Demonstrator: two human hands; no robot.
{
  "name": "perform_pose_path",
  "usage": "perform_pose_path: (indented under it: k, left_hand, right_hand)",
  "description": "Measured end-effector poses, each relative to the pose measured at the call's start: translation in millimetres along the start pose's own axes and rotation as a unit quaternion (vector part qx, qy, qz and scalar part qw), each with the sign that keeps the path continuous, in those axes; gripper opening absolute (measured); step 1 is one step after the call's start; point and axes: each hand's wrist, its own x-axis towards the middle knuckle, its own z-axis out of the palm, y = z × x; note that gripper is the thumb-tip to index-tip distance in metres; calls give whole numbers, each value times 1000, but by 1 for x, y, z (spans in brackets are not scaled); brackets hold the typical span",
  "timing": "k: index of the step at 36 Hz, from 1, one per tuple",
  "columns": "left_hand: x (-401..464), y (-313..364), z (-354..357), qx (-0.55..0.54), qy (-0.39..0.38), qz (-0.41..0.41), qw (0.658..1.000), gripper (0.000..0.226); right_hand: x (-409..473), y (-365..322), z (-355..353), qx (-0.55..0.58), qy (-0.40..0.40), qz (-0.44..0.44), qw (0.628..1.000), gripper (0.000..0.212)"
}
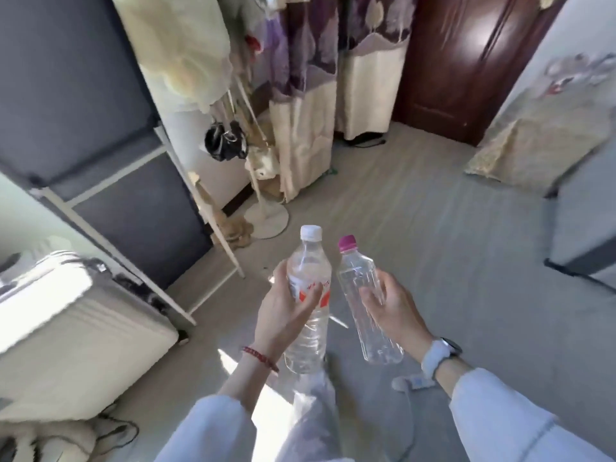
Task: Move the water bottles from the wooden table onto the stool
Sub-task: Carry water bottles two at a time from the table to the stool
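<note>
My left hand [283,311] grips a clear water bottle with a white cap and a red-and-white label [308,278], held upright above the floor. My right hand [391,303] grips a second clear bottle with a pink cap [360,288], tilted slightly left. The two bottles are side by side, close but apart, in the middle of the view. No wooden table and no stool are in view.
A white suitcase [66,328] stands at the left. A grey fabric wardrobe [100,128] and a coat stand [263,201] with bags lie beyond it. Curtains [320,95] and a dark wooden door [466,61] are ahead. A cloth-covered piece of furniture [540,135] is at the right.
</note>
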Motion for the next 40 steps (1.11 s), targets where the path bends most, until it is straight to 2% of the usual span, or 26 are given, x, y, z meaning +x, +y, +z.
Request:
perform_pose_path:
  k: [4,7,10,14,23,28,33,40]
  left_hand:
    - [83,21,40,6,-38,22,999,66]
    - [150,41,68,-1,-70,47,996,69]
    - [214,65,96,-5,-107,78,991,62]
    - [287,101,141,-6,-142,105,984,57]
    - [410,187,275,-15,-268,140,953,73]
    - [478,243,369,-10,-287,164,944,74]
    - [550,314,468,-1,-294,165,941,59]
    - [633,403,571,-43,-293,155,942,52]
  right_hand:
    - [62,19,-33,-23,44,26,998,36]
    - [114,26,-58,-32,71,45,996,40]
    - [164,30,-86,-34,82,74,993,46]
    - [220,43,-124,-20,122,112,986,42]
    - [312,120,-221,6,233,203,951,37]
    - [381,184,-293,18,270,221,937,38]
    - [460,239,-381,42,288,233,928,35]
    - [560,295,-488,46,305,238,921,39]
